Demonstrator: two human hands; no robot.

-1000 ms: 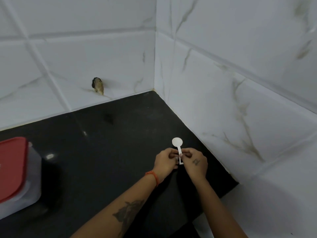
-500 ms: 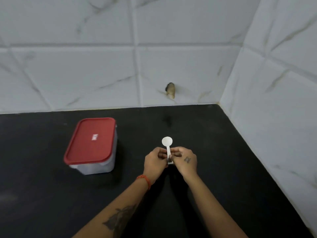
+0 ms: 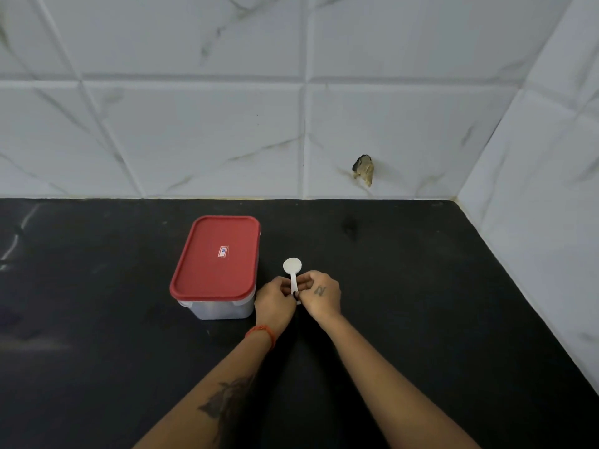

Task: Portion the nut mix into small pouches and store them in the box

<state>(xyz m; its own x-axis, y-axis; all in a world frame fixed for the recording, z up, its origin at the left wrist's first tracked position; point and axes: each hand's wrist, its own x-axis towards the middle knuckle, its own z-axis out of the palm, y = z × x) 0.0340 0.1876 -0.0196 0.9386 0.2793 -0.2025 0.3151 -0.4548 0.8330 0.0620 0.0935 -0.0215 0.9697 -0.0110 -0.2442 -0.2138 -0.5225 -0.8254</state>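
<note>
A clear plastic box with a red lid (image 3: 215,257) stands closed on the black counter (image 3: 421,286). Just right of it, a small white plastic spoon (image 3: 292,266) points its round bowl away from me. Both hands pinch its handle: my left hand (image 3: 274,303) from the left, my right hand (image 3: 321,294) from the right. The lower end of the handle is hidden between my fingers. No nut mix and no pouches are in view.
White marble-look tiled walls meet in a corner at the back right. A rough hole (image 3: 363,169) breaks the back wall low down. The right wall runs diagonally along the counter's right side.
The view has swung left, so the red-lidded box has come from the left edge toward the middle. My hands keep the same hold on the spoon.
</note>
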